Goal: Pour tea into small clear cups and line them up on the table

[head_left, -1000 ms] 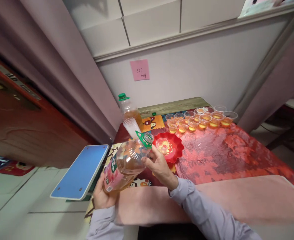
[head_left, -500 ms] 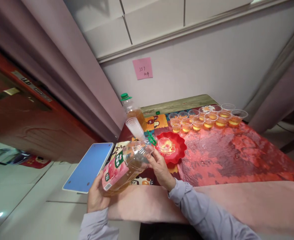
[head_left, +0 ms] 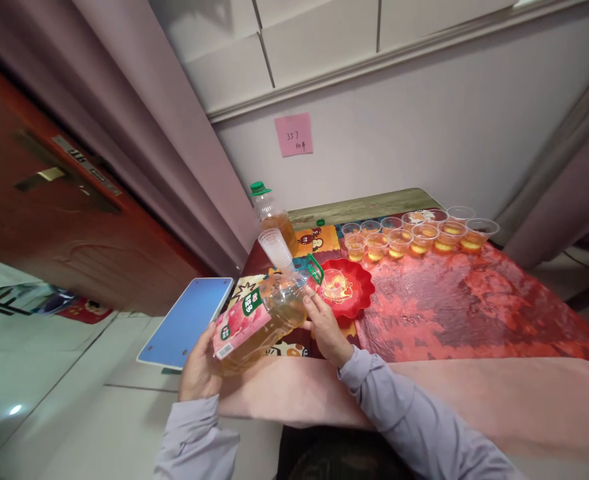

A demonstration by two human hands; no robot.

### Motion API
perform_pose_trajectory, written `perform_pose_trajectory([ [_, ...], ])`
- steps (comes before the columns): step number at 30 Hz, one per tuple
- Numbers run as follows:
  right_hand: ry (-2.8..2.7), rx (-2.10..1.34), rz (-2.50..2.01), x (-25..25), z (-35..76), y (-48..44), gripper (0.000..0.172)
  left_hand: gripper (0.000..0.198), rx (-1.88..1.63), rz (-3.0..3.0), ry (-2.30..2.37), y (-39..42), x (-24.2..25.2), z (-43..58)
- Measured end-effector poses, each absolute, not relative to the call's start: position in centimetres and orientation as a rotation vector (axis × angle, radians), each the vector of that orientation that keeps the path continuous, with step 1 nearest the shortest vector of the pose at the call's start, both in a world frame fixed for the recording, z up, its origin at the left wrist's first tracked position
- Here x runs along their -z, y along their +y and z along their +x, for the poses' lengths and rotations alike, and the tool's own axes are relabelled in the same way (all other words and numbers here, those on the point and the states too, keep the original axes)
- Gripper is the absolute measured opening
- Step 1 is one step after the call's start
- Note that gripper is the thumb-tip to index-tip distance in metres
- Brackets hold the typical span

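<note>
Left hand (head_left: pixel 199 368) and right hand (head_left: pixel 324 327) clasp the pink-labelled bottle (head_left: pixel 267 313), lettering unreadable, label now rolled further upward.

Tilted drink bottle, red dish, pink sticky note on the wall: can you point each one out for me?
tilted drink bottle (head_left: pixel 239 325), head view, on its pink label.
red dish (head_left: pixel 365 292), head view, on its scalloped right rim.
pink sticky note (head_left: pixel 294 135), head view, at the paper's middle.

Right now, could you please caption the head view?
Left hand and right hand tilt juice bottle toward cup in red dish.
</note>
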State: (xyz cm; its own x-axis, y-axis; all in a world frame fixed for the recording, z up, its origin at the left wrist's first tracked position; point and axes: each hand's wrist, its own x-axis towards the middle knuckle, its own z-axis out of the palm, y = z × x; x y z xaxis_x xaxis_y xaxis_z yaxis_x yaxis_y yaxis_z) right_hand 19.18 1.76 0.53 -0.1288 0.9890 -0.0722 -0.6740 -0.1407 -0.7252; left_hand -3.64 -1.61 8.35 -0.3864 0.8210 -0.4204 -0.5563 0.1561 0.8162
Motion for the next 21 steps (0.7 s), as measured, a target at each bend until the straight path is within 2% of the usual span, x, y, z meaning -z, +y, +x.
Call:
perform_pose_trajectory([
  [5,-0.639,-1.661,-0.643,-0.1,18.9,2.0,0.067,0.033,-1.519,0.297,1.338,-1.5,-9.3,-3.4],
  [14,-0.629,-1.661,-0.632,0.6,18.6,1.9,0.066,0.040,-1.461,0.316,1.333,-1.4,-9.8,-3.4],
  [21,-0.592,-1.666,-0.655,0.3,18.7,1.9,0.069,0.030,-1.478,0.366,1.313,-1.1,-9.2,-3.9],
])
